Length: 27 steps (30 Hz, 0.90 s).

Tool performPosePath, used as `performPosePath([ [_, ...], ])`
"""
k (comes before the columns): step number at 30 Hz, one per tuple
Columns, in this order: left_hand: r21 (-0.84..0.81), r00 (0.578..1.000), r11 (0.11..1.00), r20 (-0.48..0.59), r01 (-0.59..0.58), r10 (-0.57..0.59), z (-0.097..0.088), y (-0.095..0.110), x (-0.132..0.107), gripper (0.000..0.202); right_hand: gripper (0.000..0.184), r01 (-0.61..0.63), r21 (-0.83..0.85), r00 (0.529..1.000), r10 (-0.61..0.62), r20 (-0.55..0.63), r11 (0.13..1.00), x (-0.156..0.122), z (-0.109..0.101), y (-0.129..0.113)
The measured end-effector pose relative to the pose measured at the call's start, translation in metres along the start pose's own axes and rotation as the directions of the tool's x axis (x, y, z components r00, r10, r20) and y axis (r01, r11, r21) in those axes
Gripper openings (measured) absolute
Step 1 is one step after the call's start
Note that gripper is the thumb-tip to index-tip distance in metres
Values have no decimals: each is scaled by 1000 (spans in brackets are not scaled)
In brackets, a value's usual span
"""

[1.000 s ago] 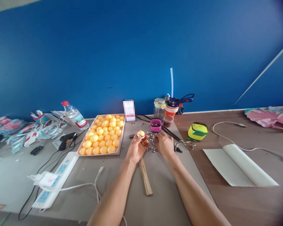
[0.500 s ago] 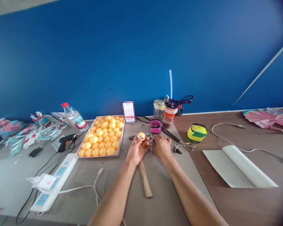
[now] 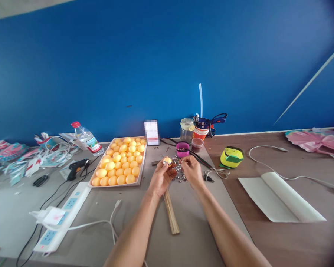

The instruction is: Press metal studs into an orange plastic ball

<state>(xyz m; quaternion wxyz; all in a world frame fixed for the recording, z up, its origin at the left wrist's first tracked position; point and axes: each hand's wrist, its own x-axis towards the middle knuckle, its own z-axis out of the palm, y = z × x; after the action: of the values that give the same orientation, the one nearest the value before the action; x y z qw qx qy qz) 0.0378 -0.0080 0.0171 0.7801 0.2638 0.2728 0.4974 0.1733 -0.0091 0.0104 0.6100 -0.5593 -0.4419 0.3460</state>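
Note:
My left hand (image 3: pixel 161 178) is closed around an orange ping-pong ball (image 3: pixel 167 160) with small silvery bits on its front. My right hand (image 3: pixel 191 170) is just to its right, thumb and fingers pinched together; whatever lies between the fingertips is too small to name. Between and behind the hands, small shiny silver pieces (image 3: pixel 179 174) are scattered on the table. A hammer lies under my left hand, its wooden handle (image 3: pixel 171 213) pointing toward me. Just beyond stands a small magenta container (image 3: pixel 183 150) with little pieces inside. Many more orange balls (image 3: pixel 119 165) fill a shallow box (image 3: pixel 141 174) to the left.
Left are a power strip (image 3: pixel 64 218), a glue gun (image 3: pixel 77 169), cables and a water bottle (image 3: pixel 87 139). A lidded jar (image 3: pixel 187 129) and a tool-filled cup (image 3: pixel 200 132) stand by the blue wall. Rightward are a yellow-green container (image 3: pixel 232 157) and a white paper sheet (image 3: pixel 281 198).
My right hand has lifted slightly from the silver pieces, its fingers now pinched and visible. The left hand keeps hold of the ball in nearly the same place.

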Motion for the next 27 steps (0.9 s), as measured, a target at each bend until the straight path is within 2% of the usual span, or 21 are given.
performPosePath([
  [4,10,1000,1000,7,-3,3,0,-1,1,46,20,-112,325,992,85,99,939,2,2,-1],
  [9,-12,1000,1000,-1,-10,10,1,0,0,43,25,-215,458,968,127,215,863,2,1,-6],
  [15,-13,1000,1000,-8,-5,5,5,1,0,35,25,-241,439,957,137,256,865,-2,4,-10],
  [20,17,1000,1000,7,-26,26,2,-2,2,38,22,-247,361,945,141,296,899,-5,7,-10],
  [27,28,999,999,-28,-46,47,0,-5,4,43,15,-201,197,940,132,315,960,-5,8,-7],
])
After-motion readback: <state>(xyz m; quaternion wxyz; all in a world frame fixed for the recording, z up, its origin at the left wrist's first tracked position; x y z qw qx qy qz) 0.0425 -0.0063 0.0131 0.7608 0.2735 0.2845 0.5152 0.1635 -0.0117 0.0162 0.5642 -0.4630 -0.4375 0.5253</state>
